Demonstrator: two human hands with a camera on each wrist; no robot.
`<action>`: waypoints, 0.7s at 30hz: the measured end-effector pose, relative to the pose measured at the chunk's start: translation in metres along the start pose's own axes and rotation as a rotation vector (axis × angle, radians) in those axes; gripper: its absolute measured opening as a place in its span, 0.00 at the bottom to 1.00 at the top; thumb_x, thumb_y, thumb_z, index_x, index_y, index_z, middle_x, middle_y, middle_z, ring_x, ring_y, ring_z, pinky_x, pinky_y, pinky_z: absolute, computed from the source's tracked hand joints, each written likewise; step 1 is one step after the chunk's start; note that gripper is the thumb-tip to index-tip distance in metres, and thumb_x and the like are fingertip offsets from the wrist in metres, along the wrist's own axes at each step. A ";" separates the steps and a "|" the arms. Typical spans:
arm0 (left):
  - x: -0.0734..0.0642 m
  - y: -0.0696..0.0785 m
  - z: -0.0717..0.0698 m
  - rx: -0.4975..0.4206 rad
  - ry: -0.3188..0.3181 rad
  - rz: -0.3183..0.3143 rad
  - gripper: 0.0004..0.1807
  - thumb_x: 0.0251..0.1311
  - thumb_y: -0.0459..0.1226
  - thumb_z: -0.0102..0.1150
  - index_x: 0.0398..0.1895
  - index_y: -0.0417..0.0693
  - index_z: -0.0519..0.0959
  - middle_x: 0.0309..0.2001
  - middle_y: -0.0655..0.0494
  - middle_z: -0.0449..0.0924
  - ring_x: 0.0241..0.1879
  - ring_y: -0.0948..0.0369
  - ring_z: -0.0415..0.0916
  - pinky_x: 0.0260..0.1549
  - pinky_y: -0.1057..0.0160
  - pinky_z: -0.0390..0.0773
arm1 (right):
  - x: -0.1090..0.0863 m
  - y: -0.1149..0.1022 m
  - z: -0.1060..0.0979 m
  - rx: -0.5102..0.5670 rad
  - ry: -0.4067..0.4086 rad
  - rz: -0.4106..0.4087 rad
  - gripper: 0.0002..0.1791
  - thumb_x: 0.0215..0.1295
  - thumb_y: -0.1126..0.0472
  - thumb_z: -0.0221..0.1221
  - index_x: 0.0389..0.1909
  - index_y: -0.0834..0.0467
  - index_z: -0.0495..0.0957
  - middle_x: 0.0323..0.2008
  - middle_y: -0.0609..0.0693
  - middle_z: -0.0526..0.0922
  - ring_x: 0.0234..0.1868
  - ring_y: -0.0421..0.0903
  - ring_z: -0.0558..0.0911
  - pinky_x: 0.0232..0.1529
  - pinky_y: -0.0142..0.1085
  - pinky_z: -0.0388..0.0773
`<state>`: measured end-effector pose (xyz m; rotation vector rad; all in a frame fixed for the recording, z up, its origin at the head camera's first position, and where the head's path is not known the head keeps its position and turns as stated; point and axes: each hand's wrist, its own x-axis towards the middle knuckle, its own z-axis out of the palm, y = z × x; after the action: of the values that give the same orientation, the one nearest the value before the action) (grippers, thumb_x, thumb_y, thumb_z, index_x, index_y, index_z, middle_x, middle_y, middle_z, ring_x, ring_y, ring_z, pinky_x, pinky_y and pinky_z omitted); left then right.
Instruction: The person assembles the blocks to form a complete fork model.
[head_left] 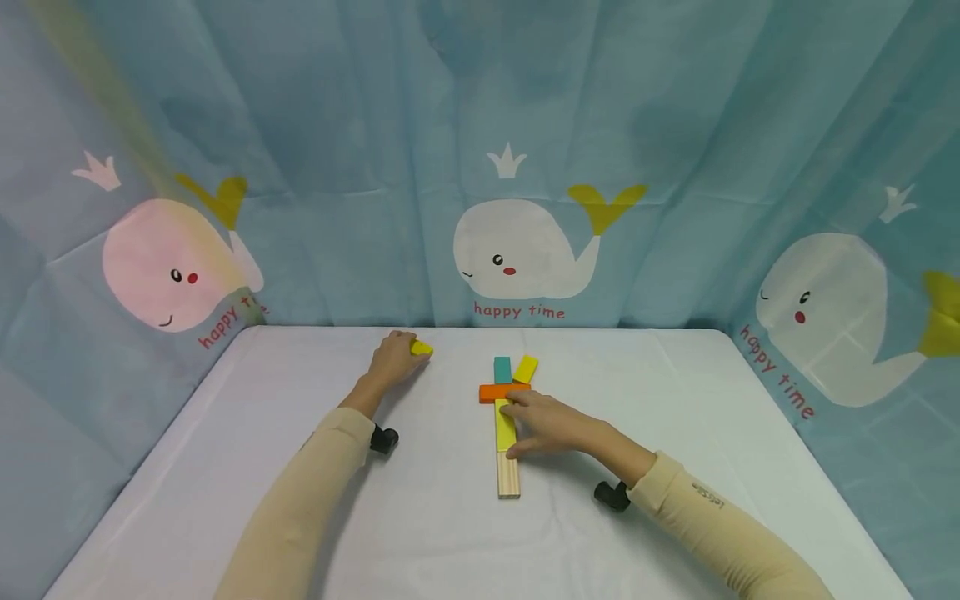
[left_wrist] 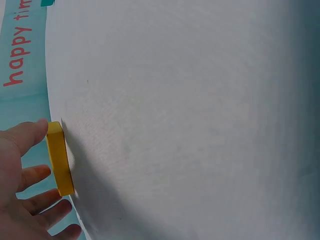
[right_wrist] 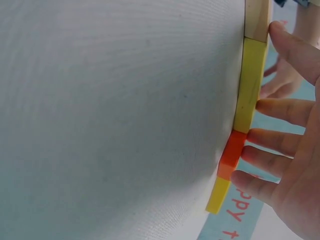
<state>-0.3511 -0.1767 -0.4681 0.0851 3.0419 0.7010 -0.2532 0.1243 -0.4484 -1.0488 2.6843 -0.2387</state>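
Note:
My left hand [head_left: 395, 360] is toward the table's far left, pinching a yellow wooden block [left_wrist: 60, 160] by its ends between thumb and fingers. My right hand [head_left: 558, 423] spreads its fingers over a row of blocks, fingertips right at their tops. In that row, a plain wood block [head_left: 508, 475] lies nearest me. Beyond it comes a long yellow block [head_left: 506, 429], then an orange block [head_left: 491, 394] set crosswise. Past the orange one are a teal block [head_left: 502, 369] and a tilted short yellow block [head_left: 527, 368].
A white cloth covers the table [head_left: 442, 542]. Blue curtain [head_left: 360, 167] with printed whales stands along the back and both sides. Black wrist cameras [head_left: 385, 440] hang below each sleeve, close over the cloth.

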 end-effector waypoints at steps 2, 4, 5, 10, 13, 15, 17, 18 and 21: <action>0.001 -0.001 0.002 -0.006 -0.003 -0.007 0.32 0.65 0.44 0.58 0.67 0.34 0.67 0.66 0.34 0.65 0.61 0.42 0.67 0.62 0.43 0.68 | 0.000 0.000 0.000 0.001 0.000 0.003 0.41 0.56 0.38 0.65 0.67 0.56 0.70 0.71 0.56 0.65 0.71 0.53 0.66 0.70 0.49 0.65; 0.003 -0.002 0.004 -0.010 -0.001 -0.014 0.33 0.65 0.45 0.58 0.67 0.34 0.66 0.66 0.34 0.65 0.60 0.42 0.67 0.62 0.44 0.68 | -0.001 0.001 0.001 0.001 0.000 0.007 0.42 0.56 0.37 0.65 0.67 0.55 0.70 0.71 0.56 0.65 0.71 0.53 0.65 0.70 0.48 0.65; 0.003 -0.002 0.004 -0.014 0.001 -0.018 0.33 0.65 0.45 0.58 0.67 0.35 0.66 0.66 0.35 0.65 0.60 0.43 0.67 0.61 0.44 0.69 | -0.001 0.001 0.001 0.003 0.000 0.009 0.42 0.56 0.37 0.65 0.67 0.55 0.69 0.71 0.55 0.65 0.72 0.53 0.65 0.70 0.48 0.65; 0.005 -0.002 0.005 -0.014 0.017 -0.015 0.33 0.64 0.46 0.59 0.66 0.35 0.68 0.62 0.34 0.69 0.55 0.44 0.69 0.56 0.46 0.72 | 0.001 0.002 0.002 -0.003 -0.011 0.004 0.41 0.57 0.37 0.64 0.68 0.54 0.69 0.71 0.55 0.64 0.71 0.52 0.65 0.70 0.47 0.67; 0.005 -0.002 0.003 -0.008 0.026 -0.006 0.32 0.63 0.46 0.60 0.64 0.34 0.69 0.59 0.35 0.72 0.52 0.45 0.71 0.52 0.47 0.73 | 0.001 0.001 0.001 -0.006 -0.019 0.002 0.41 0.58 0.38 0.64 0.68 0.54 0.69 0.71 0.54 0.64 0.71 0.51 0.64 0.69 0.46 0.67; 0.005 -0.001 0.003 -0.005 0.029 -0.003 0.32 0.63 0.45 0.61 0.64 0.34 0.70 0.57 0.35 0.73 0.51 0.45 0.71 0.50 0.48 0.74 | 0.001 0.000 0.000 -0.010 -0.022 0.005 0.41 0.58 0.38 0.64 0.68 0.54 0.68 0.72 0.54 0.64 0.72 0.51 0.64 0.69 0.46 0.67; 0.006 -0.001 0.003 -0.003 0.029 -0.006 0.32 0.62 0.45 0.61 0.63 0.34 0.71 0.56 0.35 0.74 0.50 0.46 0.72 0.50 0.49 0.74 | 0.001 0.000 0.000 -0.014 -0.021 0.007 0.41 0.58 0.38 0.65 0.68 0.54 0.69 0.71 0.54 0.64 0.71 0.51 0.64 0.69 0.46 0.67; 0.006 -0.001 0.003 -0.003 0.027 -0.008 0.32 0.62 0.45 0.61 0.63 0.34 0.71 0.56 0.36 0.74 0.49 0.46 0.72 0.50 0.49 0.74 | 0.001 0.000 0.001 -0.016 -0.021 0.008 0.41 0.57 0.38 0.65 0.68 0.54 0.69 0.71 0.54 0.64 0.71 0.50 0.64 0.69 0.46 0.67; 0.007 0.000 0.002 -0.005 0.023 -0.018 0.32 0.62 0.45 0.61 0.64 0.34 0.71 0.56 0.35 0.74 0.49 0.46 0.72 0.50 0.49 0.74 | 0.001 -0.001 0.000 -0.013 -0.019 0.011 0.40 0.57 0.39 0.65 0.67 0.54 0.70 0.71 0.54 0.65 0.71 0.51 0.65 0.68 0.47 0.68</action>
<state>-0.3576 -0.1750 -0.4701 0.0503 3.0583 0.7127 -0.2535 0.1231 -0.4488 -1.0351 2.6769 -0.2081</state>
